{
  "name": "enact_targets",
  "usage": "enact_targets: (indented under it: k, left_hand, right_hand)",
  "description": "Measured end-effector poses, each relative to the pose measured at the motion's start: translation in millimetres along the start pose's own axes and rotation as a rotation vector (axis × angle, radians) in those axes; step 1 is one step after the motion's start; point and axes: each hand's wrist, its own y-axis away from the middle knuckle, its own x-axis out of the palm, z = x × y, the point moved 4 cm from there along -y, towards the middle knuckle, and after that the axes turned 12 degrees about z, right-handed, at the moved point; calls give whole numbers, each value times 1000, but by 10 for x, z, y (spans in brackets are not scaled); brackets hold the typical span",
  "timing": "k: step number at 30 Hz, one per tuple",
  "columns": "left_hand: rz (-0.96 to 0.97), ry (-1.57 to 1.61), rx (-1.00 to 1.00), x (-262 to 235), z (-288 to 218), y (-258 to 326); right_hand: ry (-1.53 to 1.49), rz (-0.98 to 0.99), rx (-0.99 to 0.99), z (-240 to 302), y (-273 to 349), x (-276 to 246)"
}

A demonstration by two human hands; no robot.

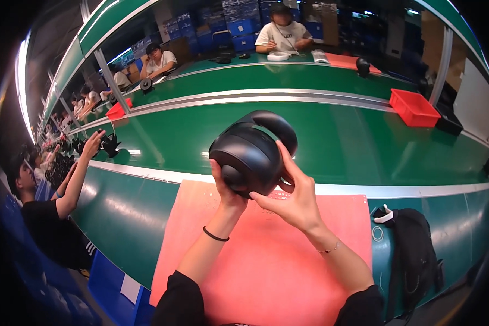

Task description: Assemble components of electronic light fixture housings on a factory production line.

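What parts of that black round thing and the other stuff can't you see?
- Head view: the near side of the rounded black plastic headset is hidden by the left hand and right hand.
- The black fabric bag is bent and dim near the rim.
- The small black items on the far bench are too small to tell.

Both hands [266, 193] raised (fingers curled), forearms converging

Red bin [414, 107] on green conveyor [342, 141]; pink mat [266, 271]; black bag [413, 255].

Glossy black plastic headset [252, 155], matt pink mat [266, 261], smooth green belt [353, 141]
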Motion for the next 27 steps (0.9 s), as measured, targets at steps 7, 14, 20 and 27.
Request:
enact_targets:
  k: [7,14,20,27]
  left_hand:
    - [270,-66,-389,149,252,-293]
    - [663,-926,-310,-48,815,337]
    - [1040,-1450,30,123,759,612]
    - [1016,-1375,52,116,773,594]
  right_hand:
    - [-518,-195,111,-548,-85,-251]
    - [-848,-400,466,-1305,64,-713]
    - [-909,-600,599,-1434,152,-798]
    - [71,-36,269,-1320,192,-116]
